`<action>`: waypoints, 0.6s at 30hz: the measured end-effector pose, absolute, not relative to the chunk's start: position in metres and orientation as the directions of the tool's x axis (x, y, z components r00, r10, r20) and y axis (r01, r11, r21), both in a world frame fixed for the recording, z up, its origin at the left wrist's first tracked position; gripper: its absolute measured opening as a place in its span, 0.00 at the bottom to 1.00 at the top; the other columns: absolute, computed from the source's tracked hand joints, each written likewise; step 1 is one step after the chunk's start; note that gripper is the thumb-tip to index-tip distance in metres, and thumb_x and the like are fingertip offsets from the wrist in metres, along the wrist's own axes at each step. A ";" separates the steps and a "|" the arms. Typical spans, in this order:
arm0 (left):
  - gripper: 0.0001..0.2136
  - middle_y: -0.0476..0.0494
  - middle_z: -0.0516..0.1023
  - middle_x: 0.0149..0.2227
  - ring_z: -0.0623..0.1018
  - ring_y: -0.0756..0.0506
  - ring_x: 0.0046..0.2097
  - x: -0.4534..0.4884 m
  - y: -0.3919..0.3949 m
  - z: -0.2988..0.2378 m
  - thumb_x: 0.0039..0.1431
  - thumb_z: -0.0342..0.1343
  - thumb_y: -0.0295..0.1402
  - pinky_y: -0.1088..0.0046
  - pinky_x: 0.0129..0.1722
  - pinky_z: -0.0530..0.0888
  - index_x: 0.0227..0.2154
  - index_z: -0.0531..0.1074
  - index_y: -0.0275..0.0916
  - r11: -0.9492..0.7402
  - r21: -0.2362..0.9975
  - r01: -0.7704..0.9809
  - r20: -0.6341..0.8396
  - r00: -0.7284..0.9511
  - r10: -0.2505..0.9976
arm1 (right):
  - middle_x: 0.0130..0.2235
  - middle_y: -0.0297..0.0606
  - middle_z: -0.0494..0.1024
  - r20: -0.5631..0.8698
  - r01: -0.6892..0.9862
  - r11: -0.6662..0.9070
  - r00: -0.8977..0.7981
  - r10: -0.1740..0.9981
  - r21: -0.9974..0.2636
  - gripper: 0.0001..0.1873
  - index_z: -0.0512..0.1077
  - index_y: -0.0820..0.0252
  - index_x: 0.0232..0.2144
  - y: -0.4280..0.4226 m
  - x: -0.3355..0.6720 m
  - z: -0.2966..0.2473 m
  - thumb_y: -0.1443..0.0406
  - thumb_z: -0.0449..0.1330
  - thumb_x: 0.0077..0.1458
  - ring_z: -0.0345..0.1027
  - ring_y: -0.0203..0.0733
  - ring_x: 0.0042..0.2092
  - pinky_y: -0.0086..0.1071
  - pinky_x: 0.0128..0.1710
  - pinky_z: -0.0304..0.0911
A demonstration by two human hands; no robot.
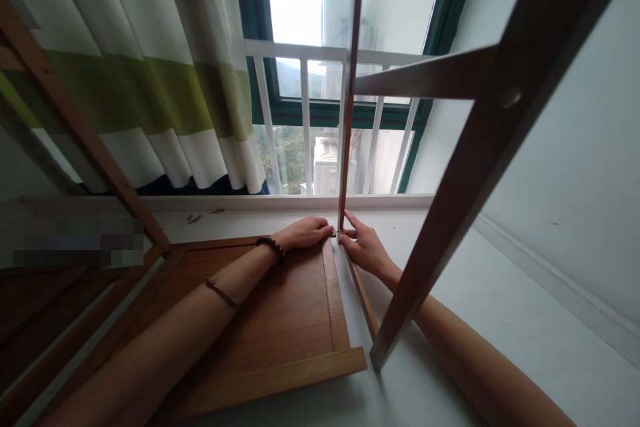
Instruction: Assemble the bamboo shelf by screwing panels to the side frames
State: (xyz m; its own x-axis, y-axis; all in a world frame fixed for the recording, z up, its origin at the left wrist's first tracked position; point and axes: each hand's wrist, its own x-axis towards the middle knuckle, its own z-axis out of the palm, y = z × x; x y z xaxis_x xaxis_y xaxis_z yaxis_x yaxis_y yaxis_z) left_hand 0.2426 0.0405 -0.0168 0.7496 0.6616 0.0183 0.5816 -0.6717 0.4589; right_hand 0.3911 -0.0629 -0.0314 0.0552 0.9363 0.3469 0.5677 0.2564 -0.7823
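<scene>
A brown wooden panel [280, 293] with a framed edge lies low over the floor. My left hand [307, 232] has its fingers curled over the panel's far right corner. A narrow gap separates that corner from an upright wooden side frame [440, 193], and a small thin metal piece [337, 233] shows in it. My right hand [364, 247] grips the frame's far leg near its bottom, thumb and fingers on either side. The frame's near leg passes in front of my right forearm. A crossbar [425, 77] joins the two legs higher up.
Another wooden frame [90, 127] stands at the left, joined to the panel's far left corner. Behind are a striped curtain [175, 93], a white railing [303, 90] and a green-framed window. Small dark bits [194, 219] lie on the pale floor. A white wall bounds the right side.
</scene>
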 end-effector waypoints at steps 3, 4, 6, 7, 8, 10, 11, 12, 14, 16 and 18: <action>0.21 0.45 0.73 0.27 0.69 0.47 0.30 0.245 0.040 -0.016 0.57 0.40 0.47 0.73 0.30 0.63 0.26 0.70 0.36 -0.687 0.414 0.597 0.006 0.753 0.658 | 0.39 0.39 0.80 0.349 0.557 0.262 0.054 0.936 -0.788 0.30 0.59 0.60 0.57 -0.064 0.392 -0.031 0.70 0.53 0.51 0.74 0.44 0.42 0.35 0.44 0.65; 0.20 0.45 0.73 0.27 0.69 0.47 0.31 0.245 0.040 -0.016 0.57 0.40 0.46 0.73 0.30 0.63 0.26 0.69 0.36 -0.689 0.411 0.597 0.007 0.754 0.657 | 0.38 0.38 0.80 0.355 0.567 0.266 0.051 0.934 -0.780 0.29 0.60 0.59 0.57 -0.064 0.393 -0.031 0.70 0.53 0.51 0.74 0.44 0.42 0.35 0.43 0.65; 0.19 0.45 0.73 0.28 0.69 0.47 0.31 0.245 0.039 -0.015 0.57 0.41 0.46 0.73 0.30 0.63 0.27 0.69 0.36 -0.693 0.409 0.594 0.013 0.755 0.656 | 0.36 0.36 0.80 0.363 0.592 0.267 0.046 0.931 -0.760 0.27 0.61 0.57 0.55 -0.065 0.395 -0.032 0.70 0.52 0.51 0.74 0.44 0.40 0.34 0.41 0.65; 0.19 0.45 0.73 0.28 0.69 0.47 0.31 0.246 0.039 -0.015 0.57 0.41 0.45 0.73 0.31 0.63 0.27 0.69 0.36 -0.694 0.409 0.592 0.019 0.755 0.656 | 0.36 0.35 0.80 0.363 0.605 0.264 0.045 0.931 -0.752 0.27 0.61 0.56 0.55 -0.066 0.395 -0.032 0.69 0.52 0.51 0.74 0.43 0.38 0.33 0.40 0.65; 0.19 0.45 0.73 0.28 0.70 0.47 0.31 0.246 0.039 -0.015 0.57 0.41 0.45 0.73 0.31 0.63 0.27 0.69 0.36 -0.695 0.410 0.591 0.026 0.754 0.656 | 0.35 0.34 0.80 0.362 0.616 0.259 0.046 0.931 -0.744 0.27 0.61 0.56 0.55 -0.066 0.395 -0.032 0.69 0.51 0.51 0.74 0.43 0.36 0.32 0.38 0.64; 0.19 0.44 0.74 0.29 0.70 0.46 0.32 0.246 0.039 -0.016 0.57 0.41 0.45 0.73 0.32 0.63 0.27 0.69 0.37 -0.696 0.414 0.586 0.037 0.753 0.656 | 0.32 0.33 0.80 0.354 0.630 0.245 0.051 0.934 -0.737 0.26 0.62 0.56 0.54 -0.066 0.396 -0.032 0.69 0.51 0.50 0.73 0.41 0.31 0.29 0.33 0.63; 0.19 0.44 0.74 0.30 0.71 0.46 0.32 0.246 0.039 -0.016 0.57 0.41 0.46 0.73 0.32 0.64 0.28 0.70 0.37 -0.697 0.418 0.583 0.037 0.755 0.654 | 0.31 0.32 0.80 0.351 0.631 0.241 0.054 0.935 -0.738 0.25 0.62 0.56 0.53 -0.067 0.396 -0.031 0.68 0.51 0.50 0.71 0.40 0.29 0.28 0.30 0.62; 0.19 0.44 0.75 0.30 0.71 0.46 0.33 0.246 0.039 -0.016 0.57 0.41 0.46 0.73 0.32 0.64 0.28 0.70 0.37 -0.697 0.421 0.581 0.033 0.758 0.652 | 0.30 0.32 0.80 0.350 0.627 0.241 0.054 0.935 -0.741 0.24 0.63 0.56 0.52 -0.067 0.395 -0.031 0.68 0.51 0.50 0.70 0.38 0.27 0.27 0.28 0.60; 0.19 0.43 0.75 0.31 0.71 0.45 0.33 0.246 0.040 -0.016 0.57 0.41 0.46 0.73 0.32 0.64 0.29 0.70 0.37 -0.696 0.422 0.581 0.019 0.762 0.647 | 0.28 0.31 0.79 0.352 0.606 0.250 0.054 0.934 -0.756 0.22 0.65 0.58 0.49 -0.067 0.395 -0.032 0.68 0.51 0.50 0.66 0.36 0.24 0.25 0.26 0.58; 0.20 0.44 0.74 0.30 0.71 0.45 0.33 0.246 0.040 -0.016 0.57 0.41 0.47 0.73 0.32 0.64 0.28 0.70 0.37 -0.696 0.422 0.581 0.010 0.764 0.645 | 0.25 0.30 0.77 0.357 0.572 0.264 0.054 0.933 -0.777 0.21 0.65 0.59 0.48 -0.066 0.395 -0.033 0.67 0.50 0.50 0.63 0.34 0.22 0.24 0.25 0.56; 0.20 0.44 0.74 0.29 0.71 0.46 0.32 0.246 0.041 -0.015 0.56 0.41 0.47 0.73 0.31 0.63 0.28 0.70 0.36 -0.695 0.424 0.580 0.012 0.764 0.645 | 0.25 0.30 0.76 0.361 0.533 0.277 0.058 0.931 -0.800 0.21 0.66 0.60 0.48 -0.066 0.396 -0.035 0.67 0.51 0.50 0.59 0.32 0.21 0.24 0.23 0.55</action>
